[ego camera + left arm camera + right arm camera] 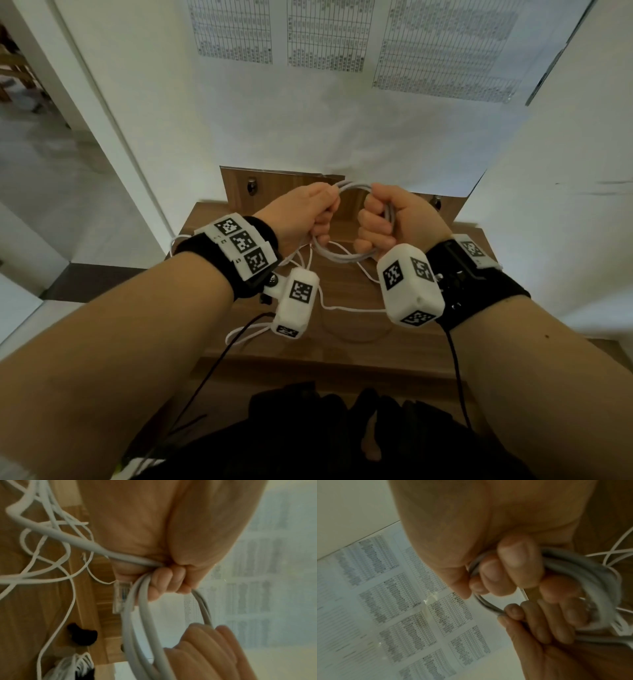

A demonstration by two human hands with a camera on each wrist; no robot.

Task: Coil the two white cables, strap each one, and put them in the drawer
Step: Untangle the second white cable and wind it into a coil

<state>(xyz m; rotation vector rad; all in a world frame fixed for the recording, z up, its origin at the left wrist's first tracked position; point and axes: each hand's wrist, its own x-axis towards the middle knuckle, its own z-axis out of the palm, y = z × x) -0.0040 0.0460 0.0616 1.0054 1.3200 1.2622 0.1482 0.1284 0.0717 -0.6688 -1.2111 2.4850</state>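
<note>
Wood-grain counter (pixel 342 346) lies beneath both hands. Left hand (pixel 301 212) and right hand (pixel 394 219) each clench the thick white cable's coil (pixel 346 258) between them. Its free tail (pixel 51 532) crosses the thin white cable (pixel 346 309) below; pulling could snag them, or spring the unstrapped loops.

This looks like a small office or study corner indoors. A narrow wooden desk (pixel 342 346) stands pushed against a white wall (pixel 274 123). Above the desk, printed sheets of dense tables (pixel 442 51) are stuck to the wall in a row (the print is too blurred to read). At the back of the desk rises a wooden panel (pixel 236 186) with dark metal knobs (pixel 252 185) on it. Thin white cords (pixel 346 308) lie loose on the desktop. Left of the desk, a white door frame (pixel 85 113) opens onto a pale tiled floor (pixel 41 164), with brown wooden furniture (pixel 13 68) beyond it.
</note>
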